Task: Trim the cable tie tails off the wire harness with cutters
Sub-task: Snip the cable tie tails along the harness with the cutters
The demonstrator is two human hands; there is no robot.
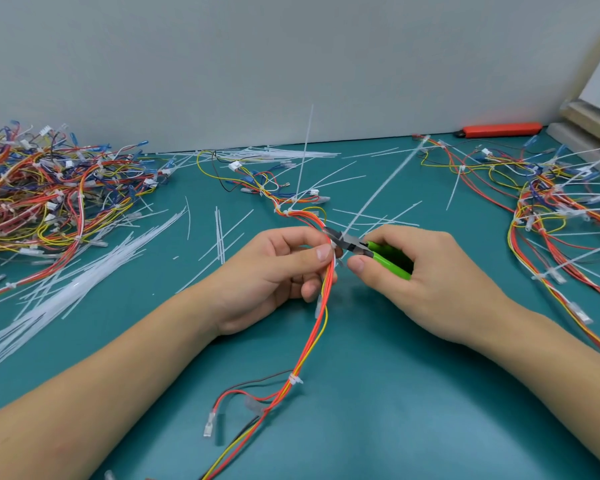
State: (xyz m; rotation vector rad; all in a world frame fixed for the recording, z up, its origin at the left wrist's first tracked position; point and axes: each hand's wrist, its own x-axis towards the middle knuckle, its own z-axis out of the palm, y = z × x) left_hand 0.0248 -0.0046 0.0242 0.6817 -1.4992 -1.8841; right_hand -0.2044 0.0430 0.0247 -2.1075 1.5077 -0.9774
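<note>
A wire harness (321, 327) of red, orange and yellow wires runs from the table's middle down to the near edge. My left hand (274, 275) pinches the bundle between thumb and fingers just above the mat. My right hand (420, 271) grips green-handled cutters (378, 252), whose dark jaws (336, 235) sit at a white cable tie on the bundle beside my left thumb. A long white tie tail (381, 192) slants up and to the right from the jaws. Another tie tail (305, 150) stands up from the harness farther back. Lower on the bundle a trimmed tie (294, 379) shows.
A heap of harnesses (49, 192) lies at the left, another pile (561, 209) at the right. Loose white tie tails (66, 292) litter the teal mat (378, 410). A red utility knife (503, 129) lies by the back wall. Stacked boards (589, 119) stand at far right.
</note>
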